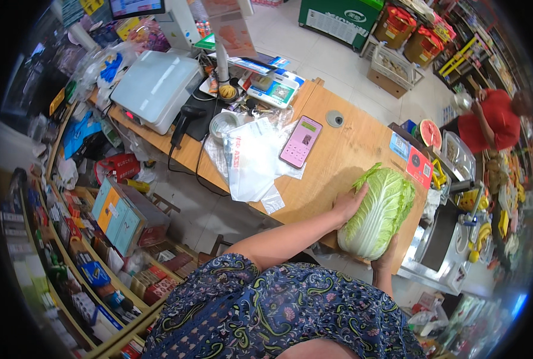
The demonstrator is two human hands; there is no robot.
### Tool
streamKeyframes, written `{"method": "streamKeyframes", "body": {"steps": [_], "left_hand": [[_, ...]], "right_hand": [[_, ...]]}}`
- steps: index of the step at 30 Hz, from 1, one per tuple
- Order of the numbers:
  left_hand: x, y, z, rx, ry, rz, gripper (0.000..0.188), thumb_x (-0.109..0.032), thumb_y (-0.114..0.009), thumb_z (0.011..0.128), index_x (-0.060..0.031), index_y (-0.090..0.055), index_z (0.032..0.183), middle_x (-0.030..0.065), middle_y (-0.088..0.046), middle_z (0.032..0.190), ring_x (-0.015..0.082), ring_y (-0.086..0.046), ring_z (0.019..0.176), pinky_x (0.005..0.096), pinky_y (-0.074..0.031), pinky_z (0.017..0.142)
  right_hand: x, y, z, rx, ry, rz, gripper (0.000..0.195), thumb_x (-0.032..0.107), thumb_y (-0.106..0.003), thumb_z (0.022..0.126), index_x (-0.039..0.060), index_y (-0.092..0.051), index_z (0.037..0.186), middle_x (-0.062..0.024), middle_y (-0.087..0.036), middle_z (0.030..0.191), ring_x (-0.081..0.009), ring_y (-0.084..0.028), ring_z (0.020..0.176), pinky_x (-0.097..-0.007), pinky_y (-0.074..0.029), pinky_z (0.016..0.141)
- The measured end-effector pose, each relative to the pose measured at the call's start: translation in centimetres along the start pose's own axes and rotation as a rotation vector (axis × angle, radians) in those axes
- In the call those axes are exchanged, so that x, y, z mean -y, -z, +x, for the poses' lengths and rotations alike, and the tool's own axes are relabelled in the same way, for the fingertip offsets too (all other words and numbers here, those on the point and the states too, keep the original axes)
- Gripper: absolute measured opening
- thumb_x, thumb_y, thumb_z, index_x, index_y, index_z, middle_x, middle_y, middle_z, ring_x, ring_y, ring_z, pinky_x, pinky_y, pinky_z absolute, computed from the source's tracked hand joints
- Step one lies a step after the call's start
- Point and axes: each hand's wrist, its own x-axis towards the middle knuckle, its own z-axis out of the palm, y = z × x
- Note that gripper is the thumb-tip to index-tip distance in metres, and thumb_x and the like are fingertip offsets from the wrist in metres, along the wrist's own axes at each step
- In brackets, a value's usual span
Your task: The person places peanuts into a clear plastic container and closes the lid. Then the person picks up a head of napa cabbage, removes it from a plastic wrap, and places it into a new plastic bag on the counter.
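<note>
Both my hands are around a large napa cabbage (376, 211) at the right end of a wooden counter (356, 121). My left hand (350, 202) lies against its left side, thumb up on the leaves. Low on the right side, my right hand (386, 256) cups the base, its fingers partly hidden behind the cabbage. The white stem end faces me and the leafy end points away. A pink-screened smartphone (301, 142) lies on the counter to the left, beside white plastic bags (250, 166).
A roll of clear tape (223, 123), a barcode scanner (186, 121) and a pale box-shaped machine (156, 87) occupy the counter's left. Printed code cards (419, 167) lie beyond the cabbage. A metal sink (441, 242) adjoins on the right. A person in red (495, 121) stands near a cut watermelon (429, 134).
</note>
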Motion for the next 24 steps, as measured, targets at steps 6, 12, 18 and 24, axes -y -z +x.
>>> {"method": "streamKeyframes", "body": {"steps": [6, 12, 18, 24], "left_hand": [[0.6, 1.6, 1.6, -0.189, 0.034, 0.423, 0.088, -0.072, -0.028, 0.088, 0.0042, -0.048, 0.127, 0.0305, -0.053, 0.12, 0.0411, -0.052, 0.11, 0.0436, -0.039, 0.097], [2.0, 1.9, 0.8, -0.418, -0.038, 0.106, 0.076, -0.066, -0.038, 0.09, 0.0046, -0.049, 0.117, 0.0285, -0.057, 0.115, 0.0418, -0.055, 0.106, 0.0446, -0.042, 0.092], [4.2, 2.4, 0.1, -0.58, -0.193, 0.012, 0.074, -0.06, -0.042, 0.091, 0.007, -0.045, 0.123, 0.0268, -0.059, 0.112, 0.038, -0.057, 0.105, 0.0426, -0.043, 0.09], [5.0, 1.2, -3.4, -0.625, -0.124, -0.065, 0.063, -0.049, -0.048, 0.094, 0.0059, -0.045, 0.124, 0.0223, -0.059, 0.108, 0.0283, -0.058, 0.1, 0.0368, -0.045, 0.088]], "right_hand": [[0.6, -0.9, -0.1, -0.051, 0.02, -0.023, 0.066, 0.051, -0.032, 0.097, 0.0063, -0.026, 0.145, -0.0111, -0.037, 0.144, -0.026, -0.039, 0.13, -0.0394, -0.034, 0.107], [3.0, -3.7, 0.9, -0.037, 0.196, -0.211, 0.057, 0.038, -0.036, 0.099, 0.0026, -0.029, 0.144, -0.013, -0.034, 0.147, -0.024, -0.033, 0.134, -0.0355, -0.025, 0.111], [7.1, -5.8, 1.8, -0.285, 0.486, -0.797, 0.05, 0.021, -0.05, 0.096, -0.0005, -0.036, 0.14, -0.0152, -0.039, 0.143, -0.0248, -0.038, 0.131, -0.0386, -0.031, 0.108], [10.7, -11.1, 2.3, -0.128, 0.946, -1.02, 0.038, 0.011, -0.056, 0.093, -0.0021, -0.049, 0.128, -0.0138, -0.05, 0.126, -0.0238, -0.05, 0.115, -0.0359, -0.038, 0.1]]}}
